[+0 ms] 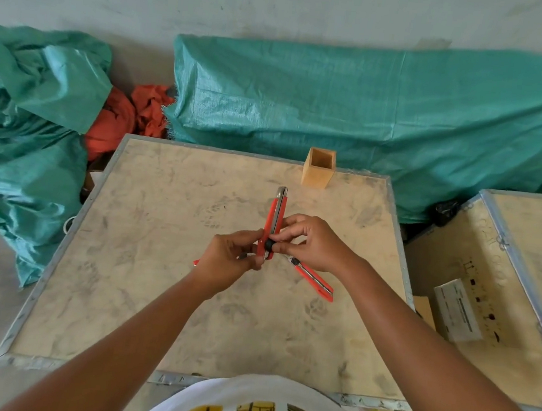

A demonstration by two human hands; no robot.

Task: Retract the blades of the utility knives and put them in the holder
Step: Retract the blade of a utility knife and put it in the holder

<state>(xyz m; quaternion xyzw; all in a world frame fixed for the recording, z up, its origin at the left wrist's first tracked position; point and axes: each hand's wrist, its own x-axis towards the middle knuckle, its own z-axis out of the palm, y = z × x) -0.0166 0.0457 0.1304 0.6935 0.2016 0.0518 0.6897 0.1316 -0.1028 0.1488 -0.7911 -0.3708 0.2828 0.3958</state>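
Note:
Both my hands hold a red utility knife (pixel 274 220) upright above the wooden crate top (pixel 158 260). My left hand (pixel 229 261) grips its lower end. My right hand (pixel 309 242) pinches the black slider knob on its side. A short metal tip shows at the top end. A second red knife (pixel 317 282) lies on the crate under my right wrist. The end of a third red knife (pixel 195 262) peeks out left of my left hand. A square wooden holder (pixel 318 173) stands near the far edge with nothing visible inside.
Green tarps (pixel 371 115) cover bulky things behind and to the left of the crate. An orange cloth (pixel 122 118) lies between them. A second crate (pixel 502 294) at the right carries a small white box (pixel 456 309).

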